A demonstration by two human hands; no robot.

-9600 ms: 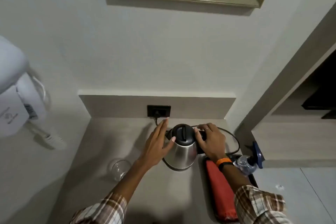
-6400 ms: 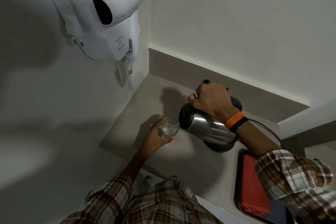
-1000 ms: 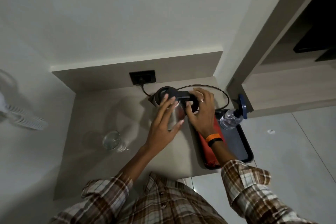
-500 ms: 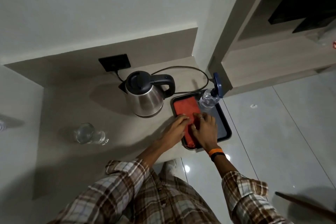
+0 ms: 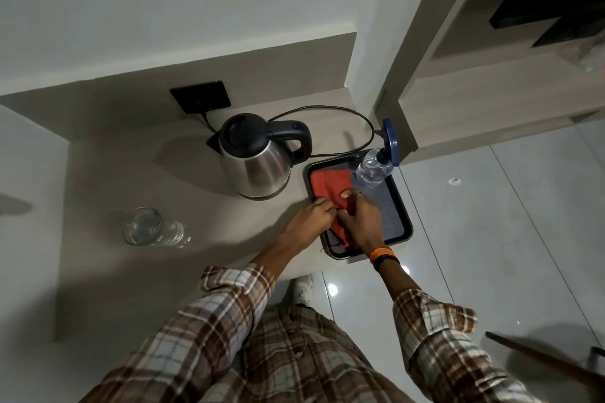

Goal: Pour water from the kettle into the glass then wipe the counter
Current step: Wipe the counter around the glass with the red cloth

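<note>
The steel kettle (image 5: 258, 170) with a black lid and handle stands upright on its base at the back of the beige counter (image 5: 137, 271). A clear glass (image 5: 144, 226) with water in it sits on the counter to the left. A red cloth (image 5: 329, 188) lies in a dark tray (image 5: 397, 222) to the right of the kettle. My left hand (image 5: 311, 216) and my right hand (image 5: 361, 222) both pinch the cloth at its near part, bunching it up. The cloth's near end is hidden under my hands.
A clear spray bottle (image 5: 376, 163) with a blue trigger stands in the tray's far right corner. The kettle's black cord (image 5: 343, 114) loops behind to a wall socket (image 5: 201, 96). Right of the counter is a wooden cabinet side (image 5: 406, 75) and glossy floor tiles (image 5: 491, 239).
Both hands left the kettle, went to the tray and have closed on the red cloth, which is now gathered and lifted at its near part. The kettle and glass stand untouched.
</note>
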